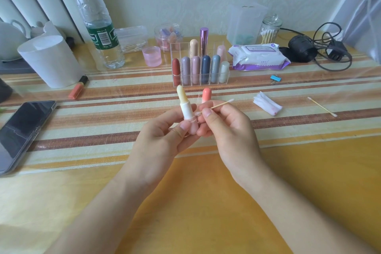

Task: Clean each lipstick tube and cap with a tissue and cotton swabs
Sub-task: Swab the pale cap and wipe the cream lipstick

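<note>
My left hand (162, 140) holds an uncapped lipstick tube (186, 109) upright, with a pale yellow stick raised above a white collar and a pink base. My right hand (224, 128) pinches a cotton swab (219, 105); one tip touches the tube's collar and the other points up right. The coral cap (206, 95) stands on the table just behind my fingers. A folded tissue (267, 103) with a pink stain lies to the right, and a used swab (322, 107) lies farther right.
A clear organiser (199, 68) with several lipsticks stands behind. Around it are a wipes pack (259, 57), a swab jar (270, 30), a water bottle (97, 20), a paper roll (51, 60), a phone (22, 132), an orange tube (77, 87), a blue clip (276, 79) and black cables (321, 47).
</note>
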